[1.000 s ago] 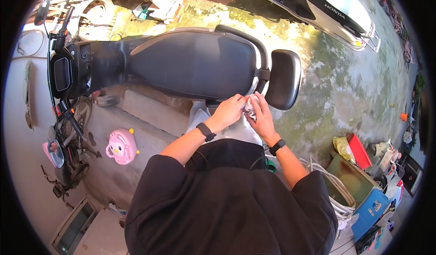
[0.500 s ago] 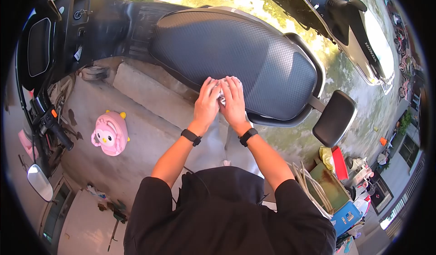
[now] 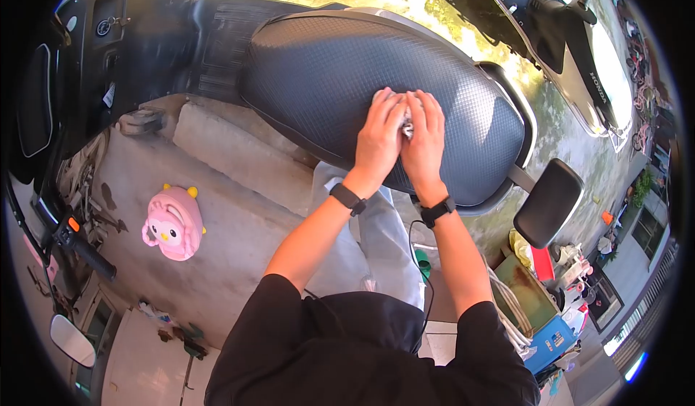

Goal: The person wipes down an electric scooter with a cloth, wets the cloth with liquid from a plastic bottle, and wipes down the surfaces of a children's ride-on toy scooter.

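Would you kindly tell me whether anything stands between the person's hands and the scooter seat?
Only a crumpled, cloth-like wad is visible, bunched between and partly hidden under the left hand and right hand over the seat. Nothing else visible stands in the way; the backrest is off to the side.

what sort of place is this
Probably a home's yard: a black scooter and a second scooter marked Honda stand there, with a pink animal-faced item on the concrete floor.

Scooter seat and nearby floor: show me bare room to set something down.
Bare floor lies between the pink owl-faced item and the left forearm. The seat is bare from its front end to the left hand. Crowded: around the crumpled cloth and the blue box.
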The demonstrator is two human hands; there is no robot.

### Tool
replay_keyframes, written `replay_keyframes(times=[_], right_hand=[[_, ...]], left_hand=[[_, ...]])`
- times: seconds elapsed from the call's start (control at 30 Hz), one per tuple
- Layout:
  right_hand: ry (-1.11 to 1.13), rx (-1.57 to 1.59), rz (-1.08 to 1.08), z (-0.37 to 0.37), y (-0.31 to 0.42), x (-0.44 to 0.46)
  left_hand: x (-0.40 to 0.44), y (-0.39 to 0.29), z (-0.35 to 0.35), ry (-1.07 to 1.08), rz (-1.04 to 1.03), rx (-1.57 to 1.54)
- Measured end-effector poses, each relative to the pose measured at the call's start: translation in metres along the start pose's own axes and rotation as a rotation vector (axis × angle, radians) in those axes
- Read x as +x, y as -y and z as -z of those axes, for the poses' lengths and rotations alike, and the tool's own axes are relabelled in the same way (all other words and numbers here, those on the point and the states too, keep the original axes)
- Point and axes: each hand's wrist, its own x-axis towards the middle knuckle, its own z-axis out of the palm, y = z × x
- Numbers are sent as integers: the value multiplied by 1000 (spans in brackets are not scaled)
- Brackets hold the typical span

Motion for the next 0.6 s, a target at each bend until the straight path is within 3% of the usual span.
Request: replay_keyframes(times=[0.17, 0.33, 0.47, 0.6], right_hand=[[-31, -37, -133, 29, -21, -72], [32, 26, -90, 15, 0, -122], [150, 171, 43, -15, 25, -91], [109, 272, 95, -42, 32, -41]], left_hand=[[-46, -24, -28, 109, -11, -188], [-95, -14, 9, 143, -4, -96], [-109, 21, 48, -13, -25, 193], [-66, 25, 47, -142, 75, 299]])
